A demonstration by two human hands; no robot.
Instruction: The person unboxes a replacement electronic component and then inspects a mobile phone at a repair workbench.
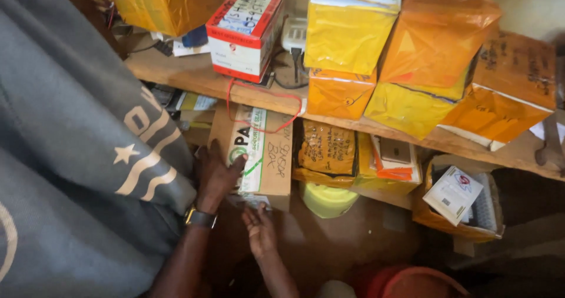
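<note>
Two shelves fill most of what I see, and I go down them by size. Biggest is the long wooden shelf board (188,77), running from nine o'clock across to three o'clock, stacked along twelve to two o'clock with yellow and orange plastic-wrapped parcels (435,33). At eleven o'clock on the same board stands a red and white cardboard carton (244,30), with a thin red cord (259,106) looping down off the edge. My grey printed sleeve (70,156) covers the whole of the nine o'clock side.

Under the board, just left of centre, is the brown cardboard box with a green and white label (265,151). It stands upright in the lower bay, tight against an orange packet with dark print (326,154) at its three o'clock side. My left hand (218,174), watch at the wrist, lies spread flat on the box's near left face, thumb hooked over its front edge. My right hand (260,227) is apart from it, at six o'clock below the box, palm up and fingers loosely uncurled near the bottom corner, clamped on nothing; whether it touches the box I cannot tell.

As I judge it, I am at the stage of getting a grip on this box. Lifting or sliding it out would call for the right palm under the base and care with the red cord hanging over it.

Smaller things: a pale green round lid (328,199) at five o'clock, and a small white packet (453,193) in an open box at four o'clock.
</note>
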